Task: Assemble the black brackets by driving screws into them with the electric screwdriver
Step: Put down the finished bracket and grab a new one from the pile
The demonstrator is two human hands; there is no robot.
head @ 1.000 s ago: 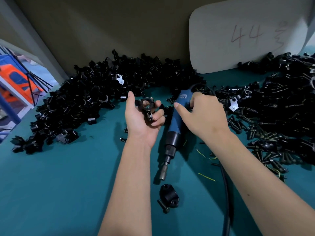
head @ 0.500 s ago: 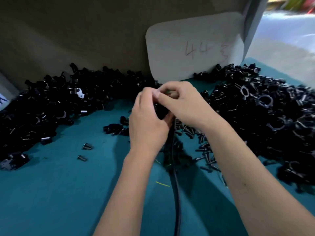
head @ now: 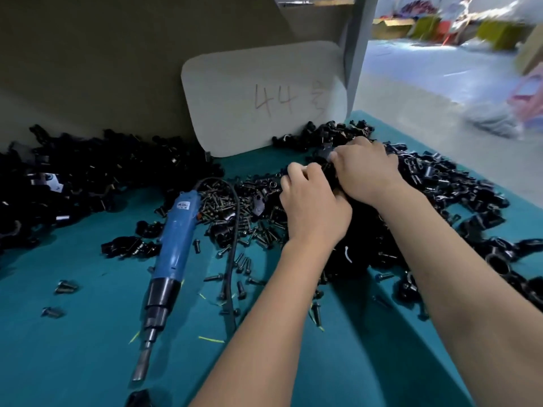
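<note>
Hands (head: 314, 212) both curl on black bracket pieces (head: 329, 160) over the pile; I judge fitting underway, blue electric screwdriver (head: 176, 236) needed next

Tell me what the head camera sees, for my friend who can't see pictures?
Two hands, the left hand and right hand, reach together into a pile of black brackets on a teal table. A blue electric screwdriver lies untouched to their left, beside scattered screws.
</note>
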